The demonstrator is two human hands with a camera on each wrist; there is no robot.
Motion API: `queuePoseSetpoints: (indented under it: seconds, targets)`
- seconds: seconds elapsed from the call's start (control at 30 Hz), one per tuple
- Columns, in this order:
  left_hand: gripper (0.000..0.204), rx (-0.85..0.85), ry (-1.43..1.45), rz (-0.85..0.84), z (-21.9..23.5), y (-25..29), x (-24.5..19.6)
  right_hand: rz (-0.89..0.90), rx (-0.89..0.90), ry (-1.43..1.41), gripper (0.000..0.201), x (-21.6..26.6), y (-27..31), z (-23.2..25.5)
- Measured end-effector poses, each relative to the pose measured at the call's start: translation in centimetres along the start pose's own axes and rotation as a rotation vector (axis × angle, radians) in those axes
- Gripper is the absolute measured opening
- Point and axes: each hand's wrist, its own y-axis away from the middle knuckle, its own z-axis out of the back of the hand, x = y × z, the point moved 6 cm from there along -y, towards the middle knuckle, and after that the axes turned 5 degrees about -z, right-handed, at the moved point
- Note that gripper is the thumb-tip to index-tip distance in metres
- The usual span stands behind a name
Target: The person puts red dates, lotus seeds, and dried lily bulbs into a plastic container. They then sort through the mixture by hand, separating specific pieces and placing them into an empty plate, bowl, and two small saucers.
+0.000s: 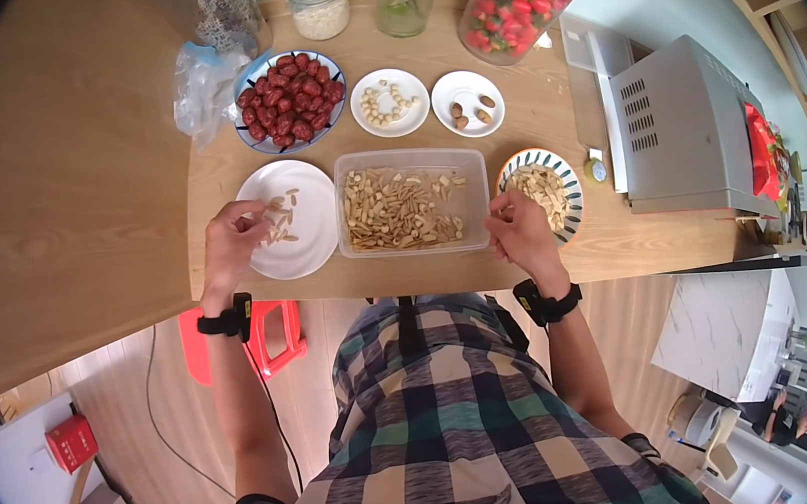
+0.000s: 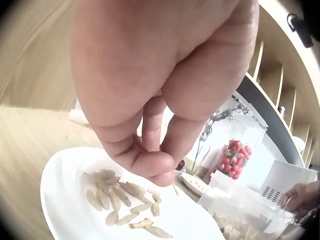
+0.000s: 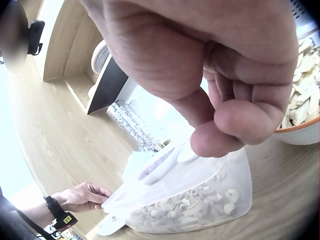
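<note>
My left hand (image 1: 233, 241) is over the white plate (image 1: 318, 250), where several pale, spindle-shaped dried roots (image 2: 112, 202) lie loose. Its thumb and fingertips meet, and the thin end of one such root (image 2: 176, 190) sticks out below them. Beside the plate stands a clear plastic container (image 1: 421, 250) with many pale dried pieces (image 1: 388, 208) in it. At that container's right rim is my right hand (image 1: 525, 232), its fingers curled and thumb tip against the index finger. Nothing shows between those tips. Right of it, a striped bowl (image 1: 575, 201) holds pale dried slices (image 1: 538, 185).
Behind are a plate of red dates (image 1: 289, 100), a saucer of small cream-coloured seeds (image 1: 385, 103), a saucer with several brown nuts (image 1: 459, 112), a clear tub of strawberries (image 1: 519, 1) and glass jars (image 1: 318, 6). A grey appliance (image 1: 681, 132) stands right. Below is a red stool (image 1: 277, 333).
</note>
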Motion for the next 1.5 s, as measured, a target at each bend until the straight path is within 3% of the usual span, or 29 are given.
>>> queuePoseSetpoints:
  seconds: [0.07, 0.17, 0.27, 0.37, 0.4, 0.47, 0.5, 0.57, 0.67, 0.87, 0.9, 0.97, 1.0, 1.03, 1.07, 1.1, 1.17, 1.23, 1.3, 1.5]
  targets:
    - [0.019, -0.013, 0.001, -0.012, 0.4, 0.6, -1.3, -0.004, -0.005, 0.0, 0.019, 0.1, 0.0, 0.0]
    - [0.015, -0.061, 0.24, -0.033, -0.5, 1.6, -4.1, -0.013, -0.007, -0.002, 0.021, 0.0, 0.0, 0.0]
    - [0.012, 0.046, 0.383, -0.137, -3.9, 1.9, -7.9, -0.005, -0.031, 0.009, 0.02, -0.7, -0.2, 0.2]
    - [0.012, 0.172, 0.437, -0.141, -7.4, 1.9, -10.6, 0.33, -0.203, 0.391, 0.019, 1.2, 0.8, 0.5]
    - [0.012, 0.192, 0.441, -0.148, -8.5, 1.6, -11.0, 0.321, -0.222, 0.391, 0.019, 2.4, 1.5, 0.5]
    - [0.012, 0.289, 0.446, -0.195, -11.1, 1.4, -11.8, 0.25, -0.024, 0.078, 0.023, 4.5, 2.8, -0.5]
    - [0.012, 0.332, 0.423, -0.181, -12.3, 1.4, -12.1, 0.246, -0.039, 0.071, 0.023, 5.5, 3.3, -0.7]
    - [0.012, 0.395, 0.399, -0.182, -14.8, 1.5, -12.9, 0.104, 0.279, -0.373, 0.019, 6.3, 4.0, -2.7]
    - [0.01, 0.487, 0.338, -0.242, -17.8, 1.6, -13.0, 0.122, 0.346, -0.433, 0.012, 6.9, 4.0, -3.1]
    - [0.007, 0.573, 0.438, -0.191, -20.3, 1.8, -14.4, 0.125, 0.251, -0.424, 0.004, 5.3, 3.7, -0.1]
    - [0.008, 0.552, 0.327, -0.235, -20.1, 1.4, -14.2, 0.124, 0.248, -0.428, 0.004, 4.5, 3.5, 0.7]
    - [0.009, 0.53, 0.213, -0.277, -19.3, 0.6, -13.6, 0.123, -0.027, -0.401, 0.005, 1.7, 2.6, 4.1]
    - [0.011, 0.548, -0.036, -0.36, -18.9, 0.1, -12.9, 0.123, -0.028, -0.403, 0.005, 0.8, 2.2, 5.0]
    - [0.012, 0.561, -0.286, -0.441, -18.6, -0.2, -12.3, 0.153, -0.182, -0.148, 0.007, 0.1, 1.9, 6.7]
    - [0.012, 0.562, -0.288, -0.441, -18.5, -0.6, -11.5, 0.182, -0.333, 0.111, 0.008, -0.3, 1.8, 8.2]
    - [0.014, 0.539, -0.345, -0.495, -18.3, -0.8, -11.0, 0.182, -0.332, 0.109, 0.008, -1.0, 1.5, 9.0]
    - [0.016, 0.513, -0.409, -0.539, -18.1, -1.1, -9.8, 0.33, -0.524, 0.425, 0.01, -0.3, 1.9, 10.0]
    - [0.022, 0.514, -0.523, -0.643, -18.1, -1.0, -9.3, 0.319, -0.54, 0.42, 0.01, -0.1, 1.9, 10.2]
    - [0.025, 0.511, -0.605, -0.633, -18.3, -0.7, -9.0, 0.303, -0.56, 0.413, 0.01, 0.7, 2.0, 10.2]
    - [0.028, 0.546, -0.839, -0.624, -19.3, 0.0, -8.8, 0.357, -0.209, 0.186, 0.01, 2.3, 0.2, 4.3]
